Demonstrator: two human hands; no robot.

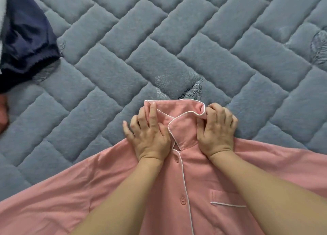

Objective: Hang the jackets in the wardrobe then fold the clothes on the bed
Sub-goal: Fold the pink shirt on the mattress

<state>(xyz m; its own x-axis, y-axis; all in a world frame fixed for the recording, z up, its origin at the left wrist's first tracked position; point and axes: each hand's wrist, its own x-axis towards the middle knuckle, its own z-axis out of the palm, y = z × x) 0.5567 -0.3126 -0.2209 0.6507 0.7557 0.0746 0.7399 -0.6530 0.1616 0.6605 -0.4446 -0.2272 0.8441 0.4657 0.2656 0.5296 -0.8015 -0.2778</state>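
Pink shirt collar lies under left hand, pinched by right hand.

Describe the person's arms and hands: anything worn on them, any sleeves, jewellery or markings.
Both forearms are bare right down to the frame's lower edge, with no sleeve showing. The left hand and right hand wear no gloves, rings, watch or bracelets. Fingernails look short and unpainted. No markings visible.
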